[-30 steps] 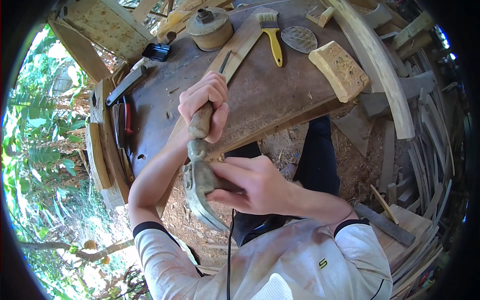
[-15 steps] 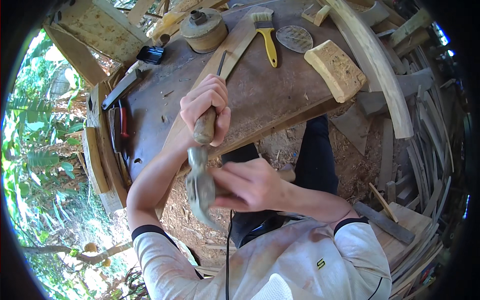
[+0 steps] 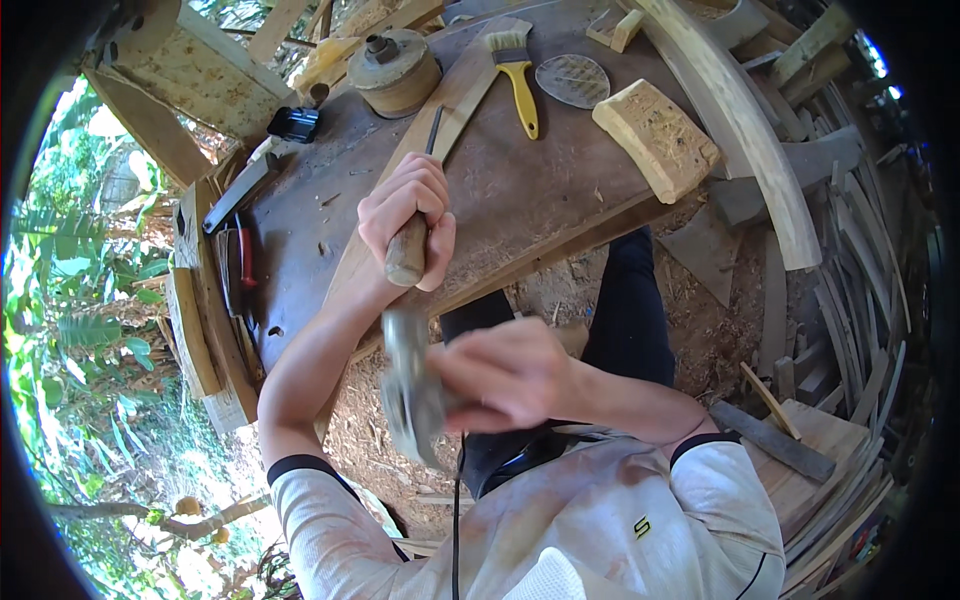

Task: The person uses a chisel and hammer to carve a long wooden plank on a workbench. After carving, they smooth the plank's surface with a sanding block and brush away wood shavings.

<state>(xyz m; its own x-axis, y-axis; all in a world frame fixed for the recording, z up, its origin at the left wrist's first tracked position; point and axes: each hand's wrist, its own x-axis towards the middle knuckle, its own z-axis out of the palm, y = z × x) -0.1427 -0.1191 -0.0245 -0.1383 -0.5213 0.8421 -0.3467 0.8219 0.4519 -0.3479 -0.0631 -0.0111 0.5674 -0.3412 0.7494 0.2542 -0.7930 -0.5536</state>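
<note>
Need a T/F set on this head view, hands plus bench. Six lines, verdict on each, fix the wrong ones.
1. The left hand grips a wooden-handled tool. True.
2. The brush has a red handle. False: its handle is yellow.
3. The right hand holds the hammer. True.
4. The brush lies left of the round drum. False: it lies to the drum's right.
5. The wood block is in the left hand. False: it lies on the bench.
6. The tool's dark shaft points away from the person. True.
</note>
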